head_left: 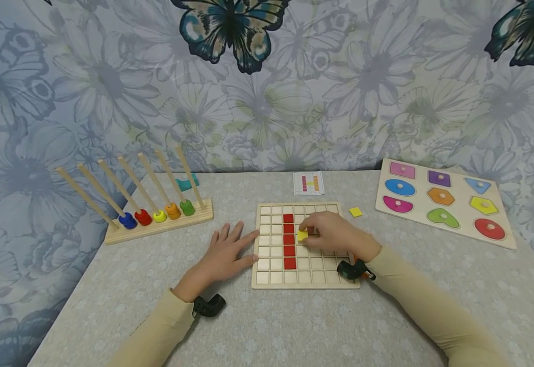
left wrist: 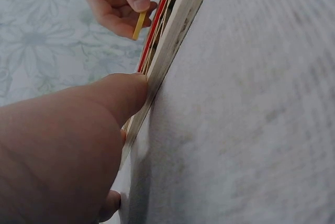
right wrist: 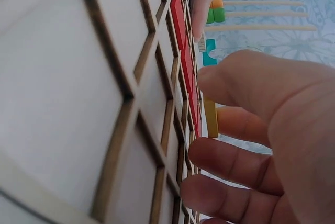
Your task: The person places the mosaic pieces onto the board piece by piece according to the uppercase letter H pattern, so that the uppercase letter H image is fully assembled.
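A wooden grid board point(head_left: 305, 286) lies on the table, with a column of several red square tiles point(head_left: 289, 250) in its cells. Between thumb and fingertips my right hand point(head_left: 333, 232) pinches a yellow square tile point(head_left: 302, 235) over the board, just right of the red column. In the right wrist view that tile point(right wrist: 210, 119) is seen edge-on, close to the grid. My left hand point(head_left: 223, 257) rests with spread fingers at the board's left edge; its thumb point(left wrist: 125, 93) touches the frame in the left wrist view. The right forearm and hand hide some cells.
Another yellow tile point(head_left: 355, 212) lies right of the board, and a printed pattern card point(head_left: 308, 183) behind it. On the left stands a rod rack point(head_left: 110, 236) with colored beads, a teal piece point(head_left: 193, 179) behind. A shape puzzle board point(head_left: 420, 205) is at right.
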The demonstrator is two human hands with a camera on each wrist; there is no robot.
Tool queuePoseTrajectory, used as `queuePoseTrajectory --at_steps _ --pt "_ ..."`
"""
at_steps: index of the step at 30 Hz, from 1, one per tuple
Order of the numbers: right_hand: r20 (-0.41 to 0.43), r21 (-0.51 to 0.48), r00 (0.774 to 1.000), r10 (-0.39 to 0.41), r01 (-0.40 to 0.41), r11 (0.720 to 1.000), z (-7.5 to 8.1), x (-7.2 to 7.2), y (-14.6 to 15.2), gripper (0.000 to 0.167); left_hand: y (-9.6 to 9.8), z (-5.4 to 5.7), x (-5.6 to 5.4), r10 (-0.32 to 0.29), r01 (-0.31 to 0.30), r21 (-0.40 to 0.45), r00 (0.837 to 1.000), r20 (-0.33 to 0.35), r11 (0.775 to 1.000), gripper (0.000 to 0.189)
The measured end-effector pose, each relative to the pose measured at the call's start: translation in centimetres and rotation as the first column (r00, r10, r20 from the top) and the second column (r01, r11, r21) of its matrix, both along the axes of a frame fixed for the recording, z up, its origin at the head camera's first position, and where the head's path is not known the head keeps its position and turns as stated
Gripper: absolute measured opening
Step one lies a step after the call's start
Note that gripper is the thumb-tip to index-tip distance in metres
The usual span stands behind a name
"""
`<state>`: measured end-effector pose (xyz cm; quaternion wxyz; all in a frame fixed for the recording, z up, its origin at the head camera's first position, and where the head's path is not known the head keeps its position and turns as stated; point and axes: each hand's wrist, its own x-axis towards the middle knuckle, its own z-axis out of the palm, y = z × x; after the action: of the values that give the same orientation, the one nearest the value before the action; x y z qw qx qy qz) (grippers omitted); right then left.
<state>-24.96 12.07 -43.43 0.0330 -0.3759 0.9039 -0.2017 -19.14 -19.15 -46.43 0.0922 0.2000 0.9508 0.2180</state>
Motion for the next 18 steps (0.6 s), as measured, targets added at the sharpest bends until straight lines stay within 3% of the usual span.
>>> queuePoseTrajectory --at_steps 18 --pt "0.001 0.002 1.000 0.007 -0.007 1.000 -0.35 -0.23 0.03 0.023 0.09 0.20 0.03 -0.003 0.003 -0.003 1.000 -0.008 1.000 0.063"
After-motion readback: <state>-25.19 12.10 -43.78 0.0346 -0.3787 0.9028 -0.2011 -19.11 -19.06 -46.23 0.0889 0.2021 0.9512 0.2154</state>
